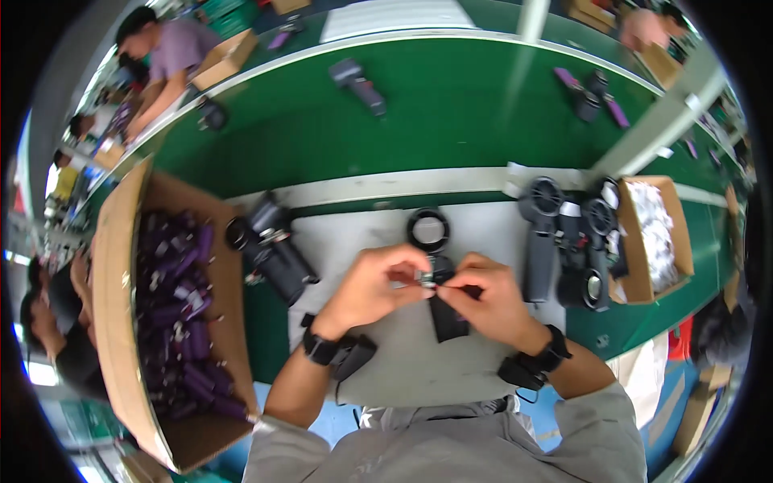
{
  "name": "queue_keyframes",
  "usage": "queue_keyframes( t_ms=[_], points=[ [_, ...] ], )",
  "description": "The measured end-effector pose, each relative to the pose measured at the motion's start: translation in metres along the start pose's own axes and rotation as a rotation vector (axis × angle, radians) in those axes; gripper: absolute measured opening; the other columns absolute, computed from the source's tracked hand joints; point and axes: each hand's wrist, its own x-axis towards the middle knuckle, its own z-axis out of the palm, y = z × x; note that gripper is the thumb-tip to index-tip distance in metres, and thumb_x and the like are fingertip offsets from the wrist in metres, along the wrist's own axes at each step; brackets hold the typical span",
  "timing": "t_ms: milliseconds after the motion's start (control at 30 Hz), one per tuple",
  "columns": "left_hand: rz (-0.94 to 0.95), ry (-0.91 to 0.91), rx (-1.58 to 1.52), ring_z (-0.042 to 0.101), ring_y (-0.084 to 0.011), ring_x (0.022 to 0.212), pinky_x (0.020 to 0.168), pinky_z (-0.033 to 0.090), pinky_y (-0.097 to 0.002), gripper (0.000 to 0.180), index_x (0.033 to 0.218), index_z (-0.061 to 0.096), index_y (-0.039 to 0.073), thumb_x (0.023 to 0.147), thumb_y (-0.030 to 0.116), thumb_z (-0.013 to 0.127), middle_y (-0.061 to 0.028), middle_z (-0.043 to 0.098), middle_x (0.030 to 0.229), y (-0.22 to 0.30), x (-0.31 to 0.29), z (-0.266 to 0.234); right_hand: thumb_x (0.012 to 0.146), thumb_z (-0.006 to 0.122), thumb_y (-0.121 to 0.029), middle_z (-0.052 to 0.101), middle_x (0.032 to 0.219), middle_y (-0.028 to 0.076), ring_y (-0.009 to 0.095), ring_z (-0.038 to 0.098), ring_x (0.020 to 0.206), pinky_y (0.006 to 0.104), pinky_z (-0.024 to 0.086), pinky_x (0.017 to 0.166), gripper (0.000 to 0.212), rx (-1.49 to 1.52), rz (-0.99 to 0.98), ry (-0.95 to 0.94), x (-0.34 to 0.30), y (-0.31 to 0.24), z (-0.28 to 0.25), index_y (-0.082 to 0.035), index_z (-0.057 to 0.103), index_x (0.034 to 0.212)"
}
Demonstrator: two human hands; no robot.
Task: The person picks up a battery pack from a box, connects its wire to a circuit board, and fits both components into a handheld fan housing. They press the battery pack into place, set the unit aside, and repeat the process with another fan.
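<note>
The green table (451, 121) carries a grey mat (386, 338) and a cardboard box (121, 322) of purple parts at the left. Above the mat, the left hand (370, 286) and right hand (487, 298) pinch together a small black part (439, 278) between their fingertips.

A large open brown cardboard box (121, 266) is sitting at the person's left, holding purple parts. A smaller open brown carton (636, 266) is standing at right, holding white pieces; another brown box (225, 58) is lying far left on the green bench.
</note>
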Motion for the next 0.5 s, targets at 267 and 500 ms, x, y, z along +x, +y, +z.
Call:
queue_keyframes(
  t_ms=[267,500],
  points=[
    [0.03,-0.003,0.047,0.066,-0.0137,0.083,0.079,0.056,-0.0295,0.035,0.108,0.067,0.002,0.076,-0.009,0.074,-0.0052,0.068,0.094,-0.0048,0.001,-0.0066,0.077,0.074,-0.002,0.059,0.077,0.006,0.015,0.056,0.063,0.0271,0.043,0.054,0.007,0.008,0.072,-0.022,0.0051,-0.0016,0.001,-0.001,0.07,0.083],
    [-0.073,-0.056,-0.149,0.063,-0.0105,0.082,0.076,0.053,-0.0264,0.033,0.108,0.067,0.002,0.078,-0.01,0.071,-0.0032,0.068,0.094,-0.0045,0.0019,-0.0064,0.077,0.074,-0.001,0.059,0.077,0.006,0.015,0.057,0.064,0.0271,0.043,0.055,0.007,-0.038,0.044,-0.012,0.005,-0.0008,0.0006,0.0,0.07,0.083]
  ],
)
